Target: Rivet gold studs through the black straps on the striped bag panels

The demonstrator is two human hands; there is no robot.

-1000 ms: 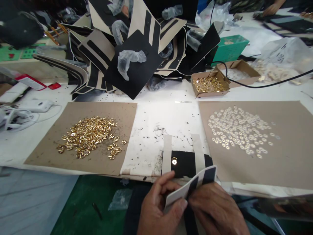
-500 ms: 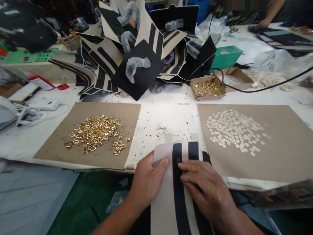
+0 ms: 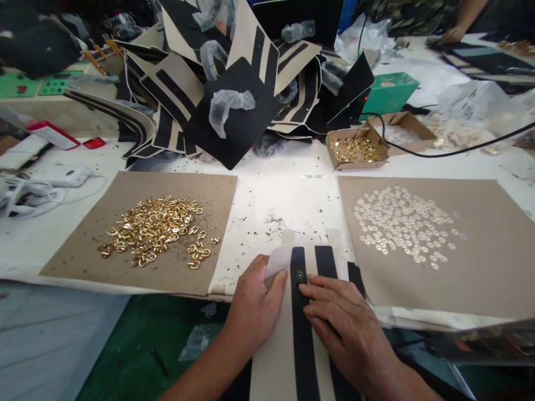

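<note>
A cream panel with black stripes [image 3: 305,262] lies at the table's near edge, a small round fitting [image 3: 300,275] showing on its left stripe. My left hand [image 3: 254,309] grips the panel's left corner, thumb on top and fingers curled under. My right hand [image 3: 340,320] lies flat on the stripes, fingers stretched toward the fitting. A pile of gold metal pieces [image 3: 154,228] sits on a brown card [image 3: 125,267] to the left. Pale washers [image 3: 401,223] are spread over another brown card [image 3: 460,278] to the right.
A heap of black and cream panels [image 3: 234,83] fills the back of the table. Two small cardboard boxes [image 3: 355,149] stand at the back right beside a green box [image 3: 390,92] and a black cable [image 3: 451,150]. White cords [image 3: 29,192] lie at the far left. Another person's hand [image 3: 449,34] rests at the top right.
A second ago both hands held the panel folded up over a black block with a gold stud. The panel now lies flat over it, and both hands press it down.
</note>
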